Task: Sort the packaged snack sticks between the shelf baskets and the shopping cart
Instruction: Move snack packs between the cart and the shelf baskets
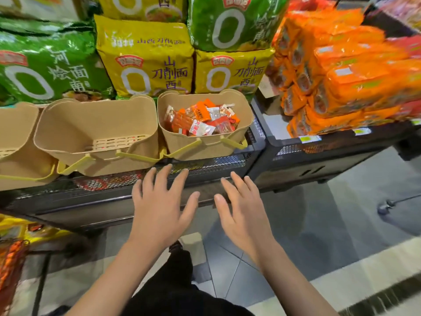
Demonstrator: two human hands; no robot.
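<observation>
Three tan plastic baskets stand in a row on a black wire-mesh shelf (205, 164). The right basket (205, 147) holds several packaged snack sticks (201, 120) in orange, red and white wrappers. Nothing lies in the middle basket (95, 133). Only a corner of the left basket (16, 142) shows. My left hand (161, 208) and my right hand (243, 210) hover palm down with fingers spread in front of the shelf edge, below the baskets, holding nothing. A red mesh cart edge (11, 265) shows at the lower left.
Large green (45, 65) and yellow noodle bags (145, 58) stand behind the baskets. Stacks of orange packets (341, 71) fill a shelf on the right. Grey tiled floor (319, 224) lies below, with my dark-clothed legs (180, 281) at the bottom centre.
</observation>
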